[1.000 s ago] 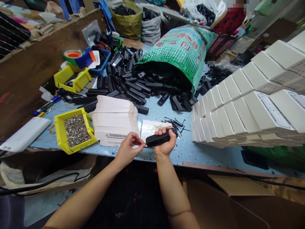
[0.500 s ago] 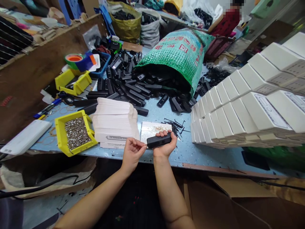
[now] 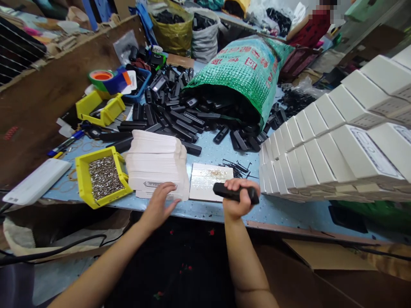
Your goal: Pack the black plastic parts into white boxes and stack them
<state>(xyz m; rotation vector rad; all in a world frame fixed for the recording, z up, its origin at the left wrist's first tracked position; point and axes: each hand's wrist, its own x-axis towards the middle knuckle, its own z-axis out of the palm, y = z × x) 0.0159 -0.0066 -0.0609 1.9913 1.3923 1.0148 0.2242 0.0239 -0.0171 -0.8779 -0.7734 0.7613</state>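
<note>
My right hand (image 3: 239, 205) is closed around a long black plastic device (image 3: 226, 191), held over the near edge of a small white board (image 3: 202, 179). Its far-left end sticks out past my fingers. Fingers apart, my left hand (image 3: 159, 205) rests at the lower edge of a tall stack of printed paper sheets (image 3: 156, 160); whether the fingertips press on the top sheet I cannot tell. Behind the board lies a loose pile of thin black pieces (image 3: 237, 168). Left of the paper stands a yellow bin (image 3: 84, 188) full of small metal parts (image 3: 105, 175).
White boxes (image 3: 334, 149) are stacked high on the right. A green woven sack (image 3: 237, 68) spills black devices (image 3: 176, 119) across the back. A second yellow bin (image 3: 112, 110), tape rolls (image 3: 102, 76) and pens (image 3: 66, 143) lie left. A person in red (image 3: 314, 28) is far back.
My left hand has left the end of the device and moved left to the paper stack, its fingers opening. My right hand has shifted right and turned the device in its grip.
</note>
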